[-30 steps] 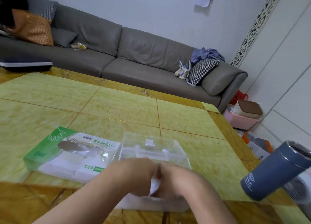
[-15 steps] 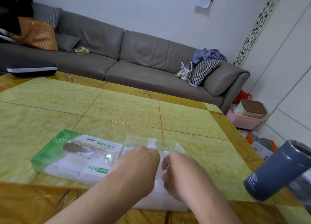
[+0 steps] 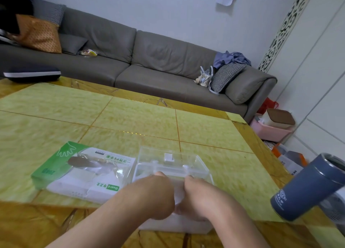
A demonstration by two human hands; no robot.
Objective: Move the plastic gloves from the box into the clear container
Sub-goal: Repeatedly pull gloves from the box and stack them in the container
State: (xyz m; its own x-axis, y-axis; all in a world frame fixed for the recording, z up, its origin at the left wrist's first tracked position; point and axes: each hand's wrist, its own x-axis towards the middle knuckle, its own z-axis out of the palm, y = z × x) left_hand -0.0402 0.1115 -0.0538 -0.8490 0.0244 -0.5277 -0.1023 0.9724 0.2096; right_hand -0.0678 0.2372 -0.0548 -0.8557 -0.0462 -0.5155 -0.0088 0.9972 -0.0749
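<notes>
Both hands sit low centre, side by side over the clear container (image 3: 172, 165) at 6 o'clock of the worktop (image 3: 130, 121). Left hand (image 3: 153, 197) has its fingers curled down into the container; right hand (image 3: 201, 199) likewise, knuckles almost touching the left. Between them shows a whitish wad, the gloves (image 3: 178, 195), inside the container. Each grip is clenched on the gloves, fingertips hidden under the hands so exact contact is unclear.

Container: transparent, rectangular, far wall showing a small white tab, near part covered by the hands. Its near edge reaches the worktop's brown border.

Box (image 3: 82, 170): green and white, lying flat just beside the container at 9 o'clock of it, touching or nearly so, can't tell which. Its clear film top is crinkled, white contents visible inside.

Blue tumbler (image 3: 309, 188) at 3 o'clock of the hands, near the worktop's right edge, appears tilted in the wide-angle view.

Beyond the worktop at 12 o'clock: grey sofa (image 3: 149, 65) with an orange cushion (image 3: 37, 34) at its left end and a checked cushion (image 3: 225, 76) at its right. Pink bin (image 3: 270, 130) on the floor at 2 o'clock.
</notes>
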